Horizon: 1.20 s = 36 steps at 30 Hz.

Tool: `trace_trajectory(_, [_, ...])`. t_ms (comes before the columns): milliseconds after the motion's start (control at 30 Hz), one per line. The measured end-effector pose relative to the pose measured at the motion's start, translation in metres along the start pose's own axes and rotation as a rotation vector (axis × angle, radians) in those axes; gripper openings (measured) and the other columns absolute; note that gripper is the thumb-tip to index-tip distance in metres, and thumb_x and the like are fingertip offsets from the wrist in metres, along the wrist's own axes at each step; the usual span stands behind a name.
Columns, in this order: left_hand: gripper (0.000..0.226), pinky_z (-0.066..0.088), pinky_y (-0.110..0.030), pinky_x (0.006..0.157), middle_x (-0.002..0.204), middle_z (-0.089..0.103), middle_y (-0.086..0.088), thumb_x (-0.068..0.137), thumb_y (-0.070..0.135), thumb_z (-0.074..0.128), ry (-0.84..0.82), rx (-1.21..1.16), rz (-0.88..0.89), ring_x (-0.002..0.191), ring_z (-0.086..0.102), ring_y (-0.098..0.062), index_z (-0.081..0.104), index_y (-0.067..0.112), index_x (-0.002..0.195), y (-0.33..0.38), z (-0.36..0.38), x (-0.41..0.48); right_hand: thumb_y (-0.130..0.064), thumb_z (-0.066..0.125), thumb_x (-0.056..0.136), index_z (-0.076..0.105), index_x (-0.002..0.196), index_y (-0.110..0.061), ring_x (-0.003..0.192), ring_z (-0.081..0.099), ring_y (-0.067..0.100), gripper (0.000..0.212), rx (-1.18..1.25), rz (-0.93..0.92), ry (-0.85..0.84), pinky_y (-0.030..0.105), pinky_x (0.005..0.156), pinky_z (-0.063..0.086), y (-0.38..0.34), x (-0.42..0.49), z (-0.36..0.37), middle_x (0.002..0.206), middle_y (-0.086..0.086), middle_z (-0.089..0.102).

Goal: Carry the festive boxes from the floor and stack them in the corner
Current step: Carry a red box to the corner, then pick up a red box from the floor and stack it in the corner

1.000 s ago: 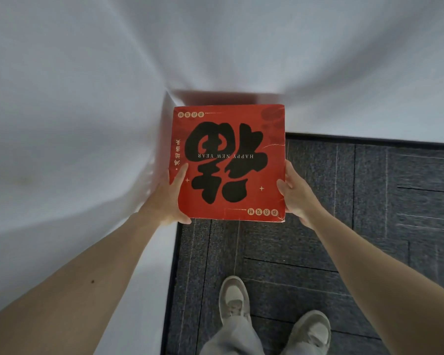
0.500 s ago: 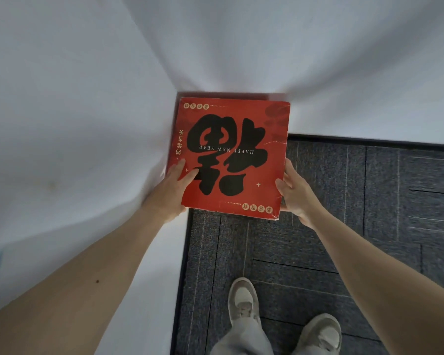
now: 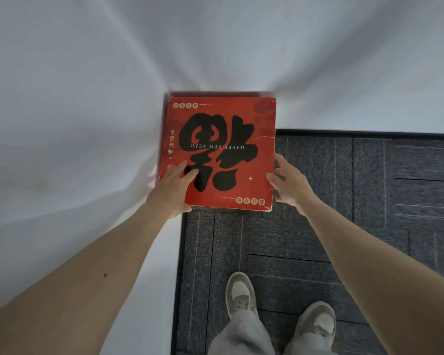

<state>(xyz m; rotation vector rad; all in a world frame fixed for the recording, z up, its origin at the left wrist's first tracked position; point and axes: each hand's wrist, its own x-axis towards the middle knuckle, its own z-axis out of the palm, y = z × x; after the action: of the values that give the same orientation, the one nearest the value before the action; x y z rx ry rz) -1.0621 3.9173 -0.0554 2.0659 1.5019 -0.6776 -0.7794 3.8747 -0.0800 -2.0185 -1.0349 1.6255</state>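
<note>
A square red festive box (image 3: pixel 223 124), printed with a large black character and "HAPPY NEW YEAR", sits pushed into the corner where two white walls meet. It stands raised above the carpet, and what it rests on is hidden beneath it. A thin dark red strip shows along its far and left edges. My left hand (image 3: pixel 173 187) lies on the box's near left corner, fingers on the top face. My right hand (image 3: pixel 286 181) holds the near right edge, thumb on top and fingers spread down the side.
White walls (image 3: pixel 87 98) close off the left and far sides. Dark grey carpet tiles (image 3: pixel 356 201) cover the floor to the right and in front. My two light shoes (image 3: pixel 240 294) stand on the carpet just short of the box.
The box has gone further into the corner and sits squarer to the walls. My left hand has slid from the left edge onto the top face. My right-hand fingers have spread.
</note>
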Motion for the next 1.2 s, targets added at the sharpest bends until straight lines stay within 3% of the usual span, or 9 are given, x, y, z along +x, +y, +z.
trace_trajectory(133, [0.097, 0.040, -0.046, 0.112, 0.160, 0.021, 0.000, 0.074, 0.039, 0.083, 0.030, -0.074, 0.034, 0.144, 0.031, -0.028, 0.028, 0.026, 0.153, 0.020, -0.036, -0.020, -0.022, 0.055, 0.101, 0.044, 0.147, -0.025, 0.100, 0.066, 0.027, 0.047, -0.049, 0.019, 0.136, 0.049, 0.084, 0.060, -0.016, -0.033, -0.022, 0.127, 0.006, 0.061])
trace_trajectory(233, [0.064, 0.047, -0.040, 0.101, 0.149, 0.041, 0.001, 0.087, 0.032, 0.072, 0.146, -0.135, 0.076, 0.130, 0.050, -0.025, 0.044, 0.026, 0.144, 0.052, -0.090, -0.044, -0.020, 0.054, 0.101, 0.053, 0.139, -0.020, 0.075, 0.067, 0.018, 0.038, -0.050, -0.011, 0.196, 0.042, 0.073, 0.062, -0.047, -0.076, -0.046, 0.109, 0.005, 0.066])
trace_trajectory(333, [0.032, 0.052, -0.036, 0.089, 0.119, 0.060, 0.001, 0.094, 0.026, 0.062, 0.235, -0.204, 0.117, 0.108, 0.061, -0.021, 0.060, 0.025, 0.126, 0.090, -0.156, -0.074, -0.022, 0.055, 0.100, 0.063, 0.125, -0.018, 0.072, 0.064, 0.013, 0.026, -0.043, -0.054, 0.262, 0.041, 0.076, 0.061, -0.090, -0.131, -0.081, 0.096, -0.003, 0.066])
trace_trajectory(400, [0.021, 0.054, -0.036, 0.083, 0.106, 0.066, 0.004, 0.095, 0.025, 0.059, 0.270, -0.249, 0.157, 0.097, 0.064, -0.018, 0.066, 0.024, 0.115, 0.120, -0.204, -0.098, -0.022, 0.056, 0.100, 0.067, 0.117, -0.015, 0.069, 0.059, 0.006, 0.022, -0.039, -0.083, 0.303, 0.029, 0.069, 0.057, -0.121, -0.174, -0.111, 0.087, -0.009, 0.064])
trace_trajectory(500, [0.016, 0.052, -0.030, 0.070, 0.097, 0.070, 0.004, 0.098, 0.025, 0.054, 0.308, -0.258, 0.231, 0.081, 0.065, -0.014, 0.068, 0.023, 0.105, 0.172, -0.272, -0.146, -0.023, 0.057, 0.099, 0.071, 0.109, -0.014, 0.069, 0.054, -0.002, 0.019, -0.046, -0.116, 0.387, 0.013, 0.057, 0.037, -0.167, -0.249, -0.160, 0.079, -0.013, 0.063])
trace_trajectory(567, [0.016, 0.045, -0.027, 0.063, 0.093, 0.071, 0.002, 0.099, 0.027, 0.051, 0.325, -0.223, 0.288, 0.075, 0.062, -0.014, 0.067, 0.023, 0.102, 0.210, -0.312, -0.178, -0.024, 0.058, 0.099, 0.071, 0.106, -0.016, 0.070, 0.056, -0.001, 0.018, -0.028, -0.132, 0.438, 0.014, 0.059, 0.037, -0.191, -0.301, -0.197, 0.082, -0.009, 0.065])
trace_trajectory(733, [0.015, 0.056, -0.034, 0.072, 0.080, 0.070, 0.004, 0.099, 0.031, 0.050, 0.339, -0.209, 0.474, 0.068, 0.065, -0.014, 0.065, 0.027, 0.100, 0.318, -0.382, -0.265, -0.027, 0.058, 0.098, 0.070, 0.099, -0.020, 0.050, 0.047, 0.006, 0.014, 0.024, -0.140, 0.608, 0.020, 0.052, 0.036, -0.213, -0.439, -0.284, 0.064, -0.004, 0.059])
trace_trajectory(967, [0.014, 0.039, -0.023, 0.054, 0.062, 0.061, 0.009, 0.099, 0.031, 0.050, 0.368, -0.116, 0.773, 0.056, 0.058, -0.010, 0.063, 0.027, 0.096, 0.508, -0.401, -0.416, -0.023, 0.060, 0.097, 0.070, 0.093, -0.017, 0.051, 0.049, 0.003, 0.013, 0.126, -0.117, 0.929, 0.011, 0.050, 0.039, -0.134, -0.672, -0.374, 0.060, -0.007, 0.058])
trace_trajectory(1200, [0.017, 0.054, -0.035, 0.071, 0.077, 0.066, 0.003, 0.098, 0.034, 0.052, 0.302, 0.013, 1.137, 0.077, 0.066, -0.025, 0.067, 0.026, 0.099, 0.712, -0.308, -0.608, -0.026, 0.060, 0.096, 0.071, 0.090, -0.021, 0.049, 0.049, 0.000, 0.014, 0.251, 0.027, 1.299, 0.016, 0.053, 0.042, 0.036, -0.926, -0.396, 0.058, -0.010, 0.057])
